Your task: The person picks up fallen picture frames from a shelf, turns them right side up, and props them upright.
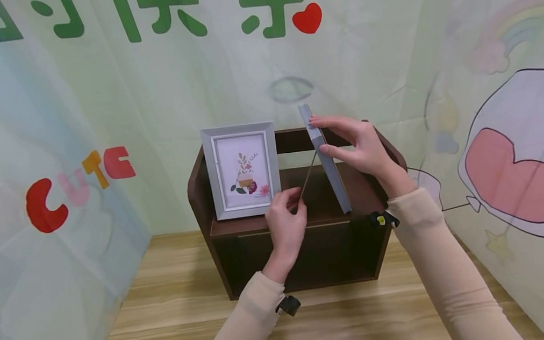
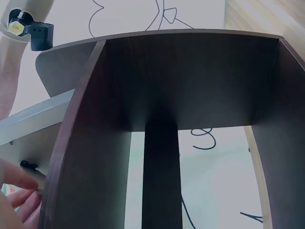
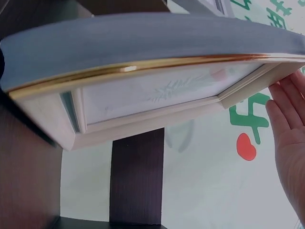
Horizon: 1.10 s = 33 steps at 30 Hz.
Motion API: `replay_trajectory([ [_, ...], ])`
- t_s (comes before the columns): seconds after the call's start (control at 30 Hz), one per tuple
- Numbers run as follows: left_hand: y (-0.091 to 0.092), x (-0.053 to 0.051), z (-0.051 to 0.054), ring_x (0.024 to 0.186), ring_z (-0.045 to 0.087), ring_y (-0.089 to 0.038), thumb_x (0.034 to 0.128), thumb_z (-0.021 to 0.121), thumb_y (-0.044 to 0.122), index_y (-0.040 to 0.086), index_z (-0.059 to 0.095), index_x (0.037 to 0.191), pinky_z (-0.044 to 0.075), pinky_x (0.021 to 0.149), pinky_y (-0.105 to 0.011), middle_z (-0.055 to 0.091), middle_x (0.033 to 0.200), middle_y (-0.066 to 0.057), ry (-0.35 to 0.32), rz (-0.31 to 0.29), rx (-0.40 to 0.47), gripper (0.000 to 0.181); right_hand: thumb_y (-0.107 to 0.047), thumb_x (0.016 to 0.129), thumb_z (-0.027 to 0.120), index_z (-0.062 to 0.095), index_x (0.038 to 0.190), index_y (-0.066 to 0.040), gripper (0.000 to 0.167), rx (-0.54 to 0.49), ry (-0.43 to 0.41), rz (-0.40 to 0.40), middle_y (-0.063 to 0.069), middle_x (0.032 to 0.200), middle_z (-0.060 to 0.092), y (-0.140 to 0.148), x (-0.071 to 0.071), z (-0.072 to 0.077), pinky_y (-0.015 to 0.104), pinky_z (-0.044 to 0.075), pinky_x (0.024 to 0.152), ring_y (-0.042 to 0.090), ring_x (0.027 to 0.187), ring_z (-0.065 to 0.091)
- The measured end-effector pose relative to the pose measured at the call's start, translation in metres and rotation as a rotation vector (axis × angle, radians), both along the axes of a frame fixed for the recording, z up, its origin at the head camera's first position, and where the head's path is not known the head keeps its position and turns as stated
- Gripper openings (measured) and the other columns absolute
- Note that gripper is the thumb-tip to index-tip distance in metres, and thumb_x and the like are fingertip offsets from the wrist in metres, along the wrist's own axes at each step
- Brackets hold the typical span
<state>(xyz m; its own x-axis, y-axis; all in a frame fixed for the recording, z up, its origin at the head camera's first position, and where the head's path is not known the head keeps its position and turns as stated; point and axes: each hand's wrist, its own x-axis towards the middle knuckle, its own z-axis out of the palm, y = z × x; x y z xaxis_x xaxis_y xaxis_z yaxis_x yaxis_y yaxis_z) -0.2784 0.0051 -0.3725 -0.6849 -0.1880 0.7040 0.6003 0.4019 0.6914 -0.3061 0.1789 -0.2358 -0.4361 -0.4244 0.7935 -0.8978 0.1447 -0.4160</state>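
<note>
A grey picture frame [image 1: 332, 173] stands on the upper shelf of a dark brown wooden shelf unit [image 1: 304, 256], seen edge-on and tilted to the left at its top. My right hand [image 1: 359, 146] holds its upper part, thumb and fingertips on the near side edge. My left hand [image 1: 287, 225] pinches the thin stand leg [image 1: 308, 175], which slants out from the frame's back. In the left wrist view, a black catch [image 2: 28, 165] shows on the backing above the left fingers. The right wrist view shows the frame's glazed front [image 3: 157, 98] and gold-coloured trim.
Another grey frame [image 1: 242, 170] with a flower print stands upright at the shelf's left, facing forward. The unit's side panels [image 1: 200, 192] rise beside the upper shelf. It stands on a wood-grain surface [image 1: 168, 314], with printed cloth walls [image 1: 363, 48] behind and at both sides.
</note>
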Motion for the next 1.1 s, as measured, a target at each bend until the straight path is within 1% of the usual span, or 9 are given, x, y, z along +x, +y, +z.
replay_trajectory([
  [0.1, 0.002, 0.003, 0.002, 0.087, 0.067, -0.021, 0.0806, 0.07, -0.001, 0.002, 0.07, 0.102, 0.057, 0.078, -0.031, 0.066, 0.095, -0.011, 0.036, 0.014, -0.014, 0.022, 0.004, 0.086, 0.063, 0.055, 0.127, 0.007, 0.042, -0.064, -0.075, -0.013, 0.024, 0.131, 0.055, 0.004, -0.003, -0.005, 0.028, 0.042, 0.105, 0.029, 0.125, 0.052],
  [0.23, 0.007, 0.008, 0.008, 0.091, 0.065, -0.021, 0.0811, 0.072, 0.004, 0.003, 0.069, 0.107, 0.056, 0.081, -0.031, 0.065, 0.098, -0.01, 0.129, 0.018, 0.008, 0.026, 0.001, 0.092, 0.056, 0.053, 0.127, 0.009, 0.037, -0.148, -0.162, -0.083, 0.027, 0.131, 0.054, 0.006, 0.001, -0.005, 0.022, 0.045, 0.1, 0.023, 0.124, 0.054],
  [0.3, 0.01, 0.009, 0.011, 0.092, 0.064, -0.021, 0.0819, 0.072, 0.007, 0.003, 0.069, 0.108, 0.056, 0.082, -0.03, 0.064, 0.098, -0.01, 0.186, 0.006, 0.029, 0.027, 0.001, 0.092, 0.055, 0.053, 0.127, 0.01, 0.035, -0.152, -0.183, -0.146, 0.027, 0.129, 0.055, 0.007, 0.0, -0.005, 0.021, 0.046, 0.099, 0.024, 0.122, 0.055],
  [0.4, 0.016, 0.012, 0.018, 0.091, 0.064, -0.02, 0.0823, 0.074, 0.013, 0.004, 0.069, 0.108, 0.055, 0.082, -0.03, 0.064, 0.097, -0.009, 0.263, -0.008, 0.053, 0.028, -0.002, 0.092, 0.057, 0.053, 0.128, 0.007, 0.036, -0.128, -0.222, -0.233, 0.025, 0.129, 0.057, 0.011, -0.011, -0.015, 0.024, 0.046, 0.099, 0.026, 0.12, 0.056],
  [0.5, 0.023, 0.012, 0.022, 0.091, 0.062, -0.019, 0.0819, 0.074, 0.017, 0.004, 0.069, 0.108, 0.055, 0.082, -0.03, 0.064, 0.097, -0.008, 0.298, -0.016, 0.065, 0.029, -0.008, 0.092, 0.06, 0.054, 0.13, 0.001, 0.039, -0.078, -0.276, -0.33, 0.019, 0.13, 0.058, 0.016, -0.027, -0.029, 0.031, 0.046, 0.101, 0.027, 0.121, 0.056],
  [0.6, 0.03, 0.012, 0.024, 0.091, 0.061, -0.018, 0.0813, 0.075, 0.018, 0.004, 0.068, 0.108, 0.054, 0.082, -0.027, 0.063, 0.098, -0.008, 0.296, -0.019, 0.066, 0.03, -0.013, 0.092, 0.061, 0.054, 0.131, -0.003, 0.041, -0.028, -0.336, -0.404, 0.016, 0.131, 0.058, 0.02, -0.042, -0.04, 0.039, 0.046, 0.1, 0.027, 0.12, 0.056],
  [0.67, 0.035, 0.012, 0.024, 0.091, 0.061, -0.017, 0.0807, 0.076, 0.018, 0.003, 0.068, 0.107, 0.054, 0.082, -0.026, 0.063, 0.098, -0.008, 0.287, -0.017, 0.066, 0.031, -0.015, 0.092, 0.061, 0.053, 0.132, -0.002, 0.042, 0.004, -0.374, -0.425, 0.017, 0.131, 0.058, 0.021, -0.047, -0.045, 0.042, 0.046, 0.1, 0.029, 0.12, 0.056],
  [1.0, 0.052, 0.01, 0.024, 0.089, 0.06, -0.016, 0.0799, 0.077, 0.021, 0.007, 0.066, 0.104, 0.053, 0.081, -0.025, 0.061, 0.096, -0.007, 0.219, -0.009, 0.073, 0.03, -0.012, 0.095, 0.056, 0.047, 0.135, 0.001, 0.044, 0.157, -0.529, -0.431, 0.021, 0.134, 0.054, 0.02, -0.063, -0.052, 0.046, 0.047, 0.098, 0.034, 0.121, 0.055],
  [1.1, 0.054, 0.009, 0.023, 0.087, 0.06, -0.016, 0.0794, 0.077, 0.02, 0.007, 0.065, 0.103, 0.053, 0.08, -0.026, 0.061, 0.095, -0.007, 0.207, -0.006, 0.07, 0.03, -0.012, 0.095, 0.056, 0.046, 0.136, 0.001, 0.043, 0.175, -0.567, -0.422, 0.021, 0.134, 0.053, 0.019, -0.068, -0.054, 0.046, 0.047, 0.099, 0.034, 0.121, 0.055],
])
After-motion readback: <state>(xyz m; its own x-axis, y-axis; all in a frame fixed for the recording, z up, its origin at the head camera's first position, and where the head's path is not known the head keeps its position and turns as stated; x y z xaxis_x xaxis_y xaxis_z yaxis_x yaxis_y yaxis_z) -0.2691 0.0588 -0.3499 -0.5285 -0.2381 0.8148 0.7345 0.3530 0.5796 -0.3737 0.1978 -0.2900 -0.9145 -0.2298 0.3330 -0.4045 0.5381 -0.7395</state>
